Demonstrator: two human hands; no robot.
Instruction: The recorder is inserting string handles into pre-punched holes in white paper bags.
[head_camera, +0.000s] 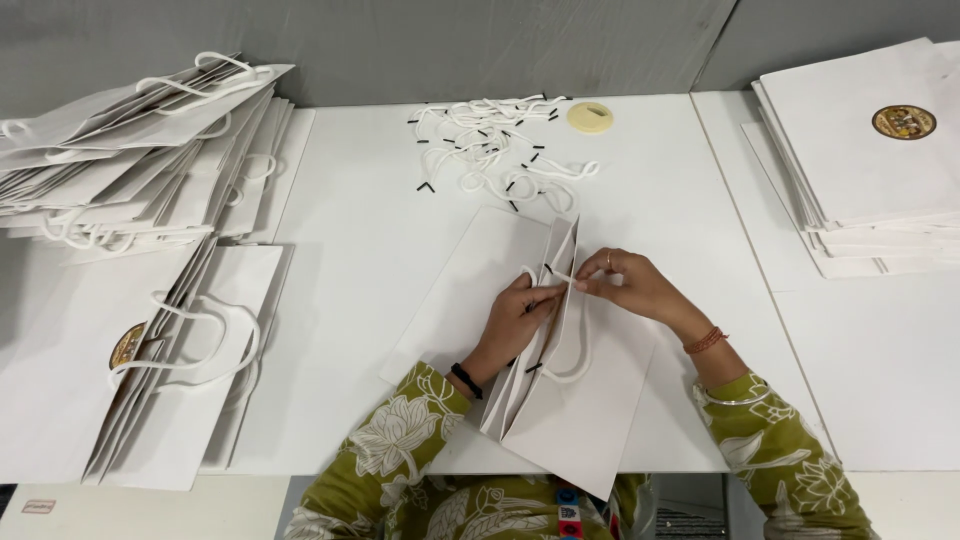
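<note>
Head view shows the left hand (515, 318) and right hand (625, 282) pinching a white cord handle (562, 280) at the open top edge of a white paper bag (580, 420). That bag lies flat beneath both hands on the white table (350, 300), with loose cords (490, 145) heaped beyond.

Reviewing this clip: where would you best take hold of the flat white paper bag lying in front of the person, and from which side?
Probably by the open top edge of the flat white paper bag, coming from the far side. There the panels part and the white cord handle loops through, giving the fingers an edge; elsewhere it lies flat on the white table.
</note>
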